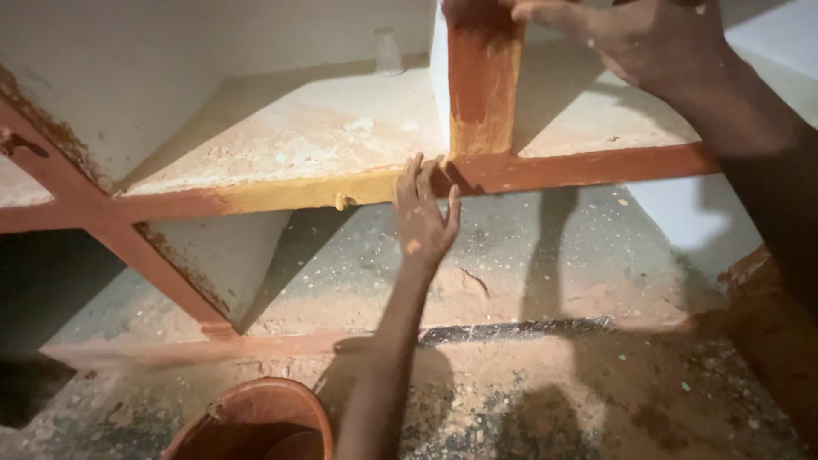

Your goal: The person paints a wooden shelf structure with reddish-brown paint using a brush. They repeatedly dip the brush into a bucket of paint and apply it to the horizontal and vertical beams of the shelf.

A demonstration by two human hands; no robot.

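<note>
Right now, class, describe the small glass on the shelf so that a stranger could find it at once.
Start at the pale shelf with the red-brown painted front edge. Follow it back to the white wall, left of the upright divider. There stands the small glass: clear and upright, the only object standing on that dusty surface.

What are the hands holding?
Nothing is held. The left hand presses on the red-brown shelf edge; the right hand rests against the upright divider.

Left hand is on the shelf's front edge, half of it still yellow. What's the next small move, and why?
Probably slide the left hand leftward along the shelf edge. Right of the fingers the edge is already red-brown; left of them a yellow stretch remains. The right hand rests high on the upright divider.
</note>
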